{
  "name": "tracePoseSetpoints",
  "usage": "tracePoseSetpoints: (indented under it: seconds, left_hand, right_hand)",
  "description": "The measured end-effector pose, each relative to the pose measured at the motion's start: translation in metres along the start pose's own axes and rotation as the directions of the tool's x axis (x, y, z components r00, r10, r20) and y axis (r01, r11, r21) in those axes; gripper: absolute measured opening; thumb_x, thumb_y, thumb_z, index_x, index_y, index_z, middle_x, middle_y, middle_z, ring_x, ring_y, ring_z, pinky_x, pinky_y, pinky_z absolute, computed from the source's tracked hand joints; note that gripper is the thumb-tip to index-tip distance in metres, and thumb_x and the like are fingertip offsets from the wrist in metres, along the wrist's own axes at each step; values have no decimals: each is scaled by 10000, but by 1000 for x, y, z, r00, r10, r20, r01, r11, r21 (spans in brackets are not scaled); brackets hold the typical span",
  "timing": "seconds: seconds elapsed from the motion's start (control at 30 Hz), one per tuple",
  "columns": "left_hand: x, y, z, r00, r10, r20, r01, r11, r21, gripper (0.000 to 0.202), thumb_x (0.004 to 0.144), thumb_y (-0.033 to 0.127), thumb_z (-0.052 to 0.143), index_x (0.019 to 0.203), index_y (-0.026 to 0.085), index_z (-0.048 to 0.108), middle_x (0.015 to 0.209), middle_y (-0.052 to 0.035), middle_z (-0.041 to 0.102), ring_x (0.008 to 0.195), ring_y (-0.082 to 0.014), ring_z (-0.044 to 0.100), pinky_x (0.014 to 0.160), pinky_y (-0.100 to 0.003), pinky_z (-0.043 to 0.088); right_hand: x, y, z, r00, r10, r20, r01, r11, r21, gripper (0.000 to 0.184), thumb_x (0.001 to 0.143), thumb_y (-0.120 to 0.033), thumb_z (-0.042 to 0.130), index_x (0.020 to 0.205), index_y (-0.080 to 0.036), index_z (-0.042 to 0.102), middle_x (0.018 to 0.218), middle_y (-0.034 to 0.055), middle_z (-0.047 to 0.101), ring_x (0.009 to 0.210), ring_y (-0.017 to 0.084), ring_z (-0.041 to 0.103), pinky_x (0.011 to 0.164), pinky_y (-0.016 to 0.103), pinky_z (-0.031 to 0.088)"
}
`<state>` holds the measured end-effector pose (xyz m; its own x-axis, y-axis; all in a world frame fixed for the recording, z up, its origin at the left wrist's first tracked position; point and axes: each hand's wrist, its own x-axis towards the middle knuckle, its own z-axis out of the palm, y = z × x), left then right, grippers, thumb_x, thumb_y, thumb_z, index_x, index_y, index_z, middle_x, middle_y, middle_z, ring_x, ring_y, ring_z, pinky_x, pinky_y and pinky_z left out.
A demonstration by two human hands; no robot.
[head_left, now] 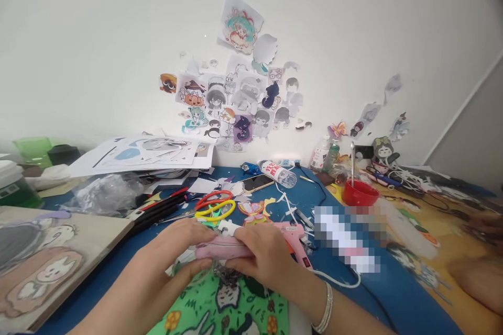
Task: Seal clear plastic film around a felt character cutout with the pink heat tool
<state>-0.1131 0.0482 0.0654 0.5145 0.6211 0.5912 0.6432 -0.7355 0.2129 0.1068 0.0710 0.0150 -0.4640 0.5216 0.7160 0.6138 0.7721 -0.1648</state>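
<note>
Between my two hands is a small, soft, pink pouch-like item (225, 249) with a dark line along its upper edge. My left hand (167, 251) pinches its left end, thumb below and fingers above. The right end sits in my right hand (271, 259), gripped the same way. Just under it is some crumpled clear and dark material (227, 274) that I cannot make out. A green sheet with drawn animals and flowers (220, 306) lies below my hands. Beside my right hand is a pink hot glue gun (294, 241) with a white cord.
Scissors with red and yellow handles (215, 209), a phone (257, 183) and a plastic bottle (278, 174) lie beyond my hands. A painted canvas (47, 261) is at left. A red bowl (359, 193) stands at right, near another person's arm (479, 277).
</note>
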Motion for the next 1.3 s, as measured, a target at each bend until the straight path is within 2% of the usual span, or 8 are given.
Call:
tracePoseSetpoints:
  seconds: [0.2, 0.37, 0.47, 0.67, 0.87, 1.0, 1.17, 1.3]
  left_hand:
    - [-6, -5, 5, 987, 147, -63, -141, 986, 94, 301, 814, 317, 589, 1113, 311, 552, 1076, 27, 695, 1032, -201, 637, 1010, -366, 426]
    - [-11, -2, 12, 991, -7, -134, 16, 998, 66, 311, 817, 402, 564, 1123, 355, 552, 1085, 81, 684, 1084, -223, 608, 949, -378, 479]
    - [-13, 1, 14, 990, -38, -134, 49, 995, 82, 366, 837, 411, 524, 1201, 377, 496, 1117, 86, 667, 1128, -228, 575, 902, -376, 510]
    - [-10, 4, 18, 984, -3, -179, 16, 997, 71, 414, 841, 316, 529, 1243, 388, 456, 1154, 84, 633, 1158, -207, 542, 1013, -425, 416]
    - [1, 1, 25, 961, 154, -230, -151, 988, 28, 334, 754, 210, 616, 1056, 348, 586, 1027, 92, 674, 1007, -178, 604, 1038, -408, 365]
    - [3, -2, 28, 954, 177, -241, -168, 984, 58, 322, 714, 232, 667, 1015, 332, 610, 997, 77, 690, 986, -195, 605, 1013, -415, 363]
    - [-5, -4, 34, 963, 168, -213, -159, 986, 58, 414, 736, 197, 614, 1097, 398, 586, 1021, 111, 704, 940, -189, 644, 1002, -401, 382]
    - [-11, -9, 40, 950, 250, -184, -239, 968, 80, 520, 755, 147, 564, 1195, 422, 535, 1086, 123, 689, 969, -171, 647, 1017, -381, 362]
  right_hand:
    - [2, 6, -4, 988, 31, 150, -43, 996, 76, 460, 838, -543, 486, 1119, -179, 510, 976, 79, 645, 857, 209, 585, 712, 305, 430]
    - [7, 7, -10, 965, 6, 263, -16, 999, 37, 408, 794, -510, 582, 1041, -185, 564, 888, 45, 681, 776, 192, 616, 665, 265, 411]
    - [7, 7, -10, 966, 4, 257, -8, 1000, 15, 391, 775, -504, 610, 1013, -197, 565, 855, 23, 681, 739, 173, 610, 632, 244, 391]
    - [3, 16, 1, 979, -17, 204, 36, 996, -87, 226, 791, -409, 618, 765, -197, 544, 742, 4, 650, 638, 147, 571, 568, 238, 362]
    - [1, 20, 4, 976, -124, 178, 153, 976, -155, 240, 863, -432, 511, 877, -194, 540, 753, 6, 631, 689, 157, 577, 561, 260, 365]
    - [2, 19, 2, 962, -151, 227, 200, 957, -210, 233, 862, -432, 519, 867, -199, 530, 758, 6, 628, 697, 166, 574, 543, 271, 348]
    - [-1, 21, 8, 970, -157, 184, 195, 959, -208, 225, 841, -429, 512, 827, -205, 529, 712, -7, 608, 677, 159, 563, 535, 272, 326]
    - [-1, 20, 8, 976, -151, 160, 181, 964, -197, 305, 826, -494, 493, 793, -193, 530, 706, 7, 615, 667, 163, 567, 537, 280, 338]
